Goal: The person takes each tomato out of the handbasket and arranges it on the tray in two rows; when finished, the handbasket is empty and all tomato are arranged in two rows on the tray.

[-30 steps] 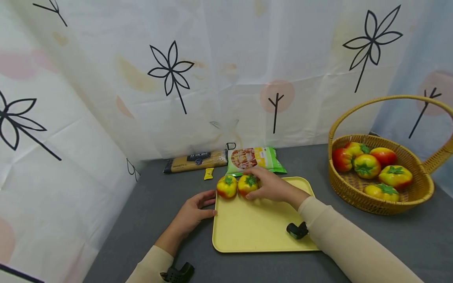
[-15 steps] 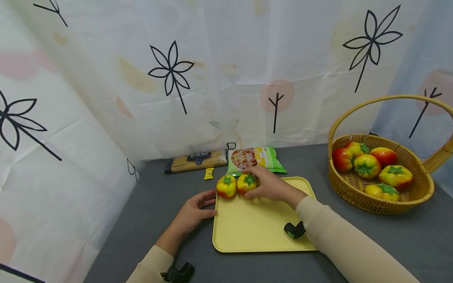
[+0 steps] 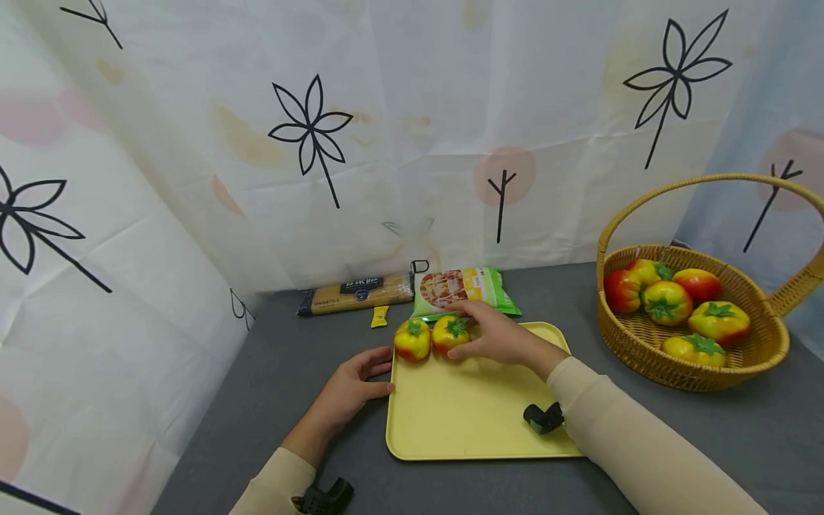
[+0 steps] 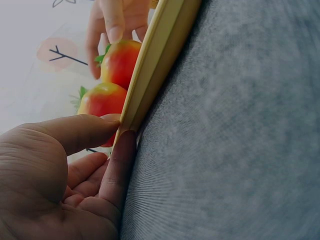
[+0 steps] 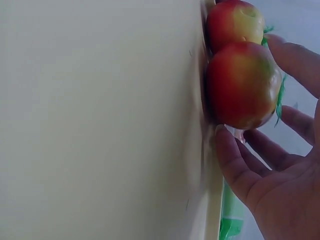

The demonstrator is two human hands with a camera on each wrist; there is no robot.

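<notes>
Two red-and-yellow tomatoes with green tops sit side by side at the far left corner of a yellow tray [image 3: 470,422]. My right hand [image 3: 479,330] lies against the right tomato [image 3: 450,335]. Its fingers [image 5: 295,60] are spread and nearly straight, the tips touching the fruit [image 5: 242,85] and the palm standing off it. The left tomato [image 3: 413,339] rests free beside it. My left hand [image 3: 385,370] pinches the tray's left rim [image 4: 155,55], thumb [image 4: 80,132] on top and a finger along the edge below.
A wicker basket [image 3: 708,372] with a tall handle holds several more tomatoes at the right. Behind the tray lie a spaghetti pack [image 3: 357,293], a green snack bag [image 3: 466,286] and a small yellow packet [image 3: 380,315]. A patterned curtain closes off the grey table's back and left.
My right hand's fingers have loosened from around the right tomato, and the forearm has shifted slightly. The tomato stays on the tray. The left hand has not moved.
</notes>
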